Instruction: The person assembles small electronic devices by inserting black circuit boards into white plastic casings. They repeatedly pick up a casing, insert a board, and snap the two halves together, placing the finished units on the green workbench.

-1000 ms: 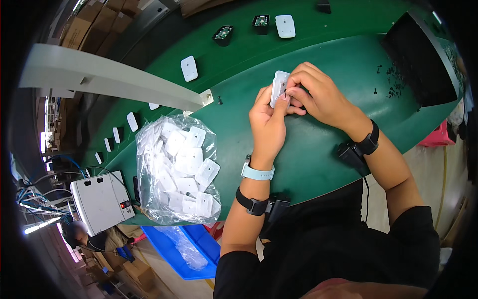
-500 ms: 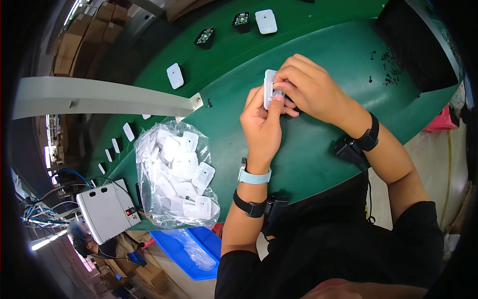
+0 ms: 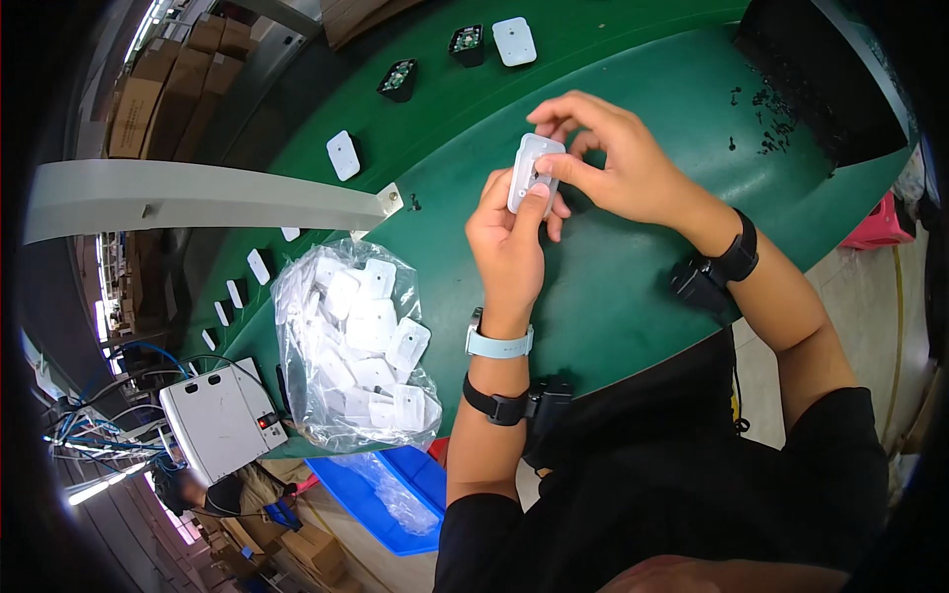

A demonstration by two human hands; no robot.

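A white, rounded rectangular plastic cover [image 3: 527,158] with small holes is held above the green table. My left hand [image 3: 506,247] grips it from the left, thumb on its face and fingers behind. Over its right side reaches my right hand [image 3: 625,170], thumb pressed on the cover's face near a hole, index finger arched above the top edge. Whether a small part lies under that thumb is hidden. A clear plastic bag [image 3: 300,410] full of similar white covers [image 3: 371,326] lies left of my left forearm.
Small black parts [image 3: 776,124] lie scattered by a black tray [image 3: 825,84] at the right. Beyond the table, a green belt [image 3: 425,119] carries black housings [image 3: 398,79] and white covers [image 3: 343,155]. A metal post [image 3: 217,201], a grey box [image 3: 219,415] and a blue bin [image 3: 381,519] are left.
The cover has turned its face more toward me and shifted slightly left. My right fingers have loosened from a close pinch, with the thumb now on the face.
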